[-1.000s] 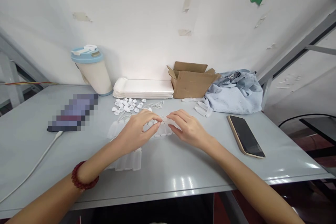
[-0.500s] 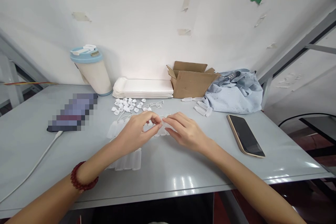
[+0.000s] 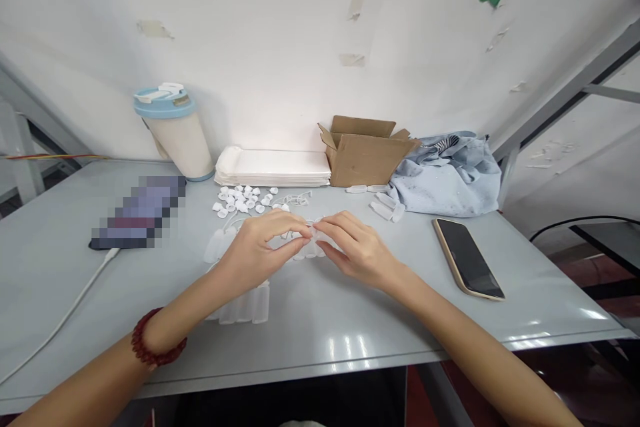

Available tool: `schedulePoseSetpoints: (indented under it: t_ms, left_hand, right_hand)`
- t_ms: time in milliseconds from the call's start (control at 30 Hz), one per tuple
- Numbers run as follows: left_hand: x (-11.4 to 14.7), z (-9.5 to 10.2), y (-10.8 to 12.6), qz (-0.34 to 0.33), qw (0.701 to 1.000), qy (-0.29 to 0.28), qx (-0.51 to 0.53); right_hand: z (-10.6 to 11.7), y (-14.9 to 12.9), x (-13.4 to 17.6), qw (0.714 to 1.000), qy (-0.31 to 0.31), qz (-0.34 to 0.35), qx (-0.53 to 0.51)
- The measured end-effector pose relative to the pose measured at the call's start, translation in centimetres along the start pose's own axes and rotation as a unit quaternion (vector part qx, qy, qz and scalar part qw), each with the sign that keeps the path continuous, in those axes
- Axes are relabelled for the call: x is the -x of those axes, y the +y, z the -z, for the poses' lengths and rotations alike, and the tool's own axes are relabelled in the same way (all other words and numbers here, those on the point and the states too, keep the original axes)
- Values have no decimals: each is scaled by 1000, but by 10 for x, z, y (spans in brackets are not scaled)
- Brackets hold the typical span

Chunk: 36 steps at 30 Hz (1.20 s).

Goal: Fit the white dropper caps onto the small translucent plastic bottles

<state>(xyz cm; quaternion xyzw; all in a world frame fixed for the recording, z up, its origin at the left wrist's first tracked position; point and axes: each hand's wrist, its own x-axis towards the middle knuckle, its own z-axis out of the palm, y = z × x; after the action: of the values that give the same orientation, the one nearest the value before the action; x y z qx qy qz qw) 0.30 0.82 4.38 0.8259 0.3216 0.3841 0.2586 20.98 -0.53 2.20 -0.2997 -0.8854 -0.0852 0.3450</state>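
Note:
Over the middle of the table, my left hand (image 3: 265,243) is closed in a pinch of thumb and fingers. My right hand (image 3: 357,247) faces it, its thumb and fingers pinching too, and the fingertips of both nearly meet. Whatever is between them is too small to make out. Behind and below the fingertips lie translucent plastic tubes (image 3: 311,250), partly hidden. More such tubes (image 3: 260,303) lie in a row under my left wrist, and others (image 3: 214,245) to the left of that hand. White caps (image 3: 241,199) are heaped beyond my left hand, next to thin white cords (image 3: 297,199).
A stack of white packets (image 3: 277,170), an open cardboard box (image 3: 370,160) and a blue cloth (image 3: 450,180) line the wall. Loose tubes (image 3: 386,205) lie before the box. A tumbler (image 3: 180,140) and a charging phone (image 3: 143,210) stand left; another phone (image 3: 469,259) lies right.
My left hand's fingers have straightened slightly and its fingertips have shifted a little to the right. My right hand has barely moved. The things on the table stay where they were.

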Motion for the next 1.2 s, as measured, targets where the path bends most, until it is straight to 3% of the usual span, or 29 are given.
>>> schedulePoseSetpoints:
  t_ms: [267,467,567,633,733,900,967,1033,1200]
  left_hand:
    - [1,1,-3,-26,998,39,-33]
    - [1,2,-2,-36,998,41,-44]
    - [1,3,-1,-22,997,53,-53]
    - [1,3,-1,-18,996,64,-63]
    - [1,2,-1,-40,994,63,-84]
    - [1,-1,-1,-115,981,64,-141]
    - [1,-3,-2,-153,972,71,-165]
    - [1,-4,-2,-178,964,73,-183]
    - [2,-3,-3,-198,958,43,-205]
  right_hand:
    - [0,-3,-1,999,6,-6,-33]
    - [2,-6,-2,988,24,-67,-136]
    - [6,-9,-4,969,14,-139,-203]
    - [9,-12,-6,942,1,-209,-263]
    - [11,-14,-9,879,-14,-302,-368]
    - [8,-15,-11,749,-14,-388,-536]
    - [7,-14,-12,711,-10,-417,-566]
    - [7,-14,-13,689,-4,-435,-580]
    - [7,-13,-13,665,-1,-451,-596]
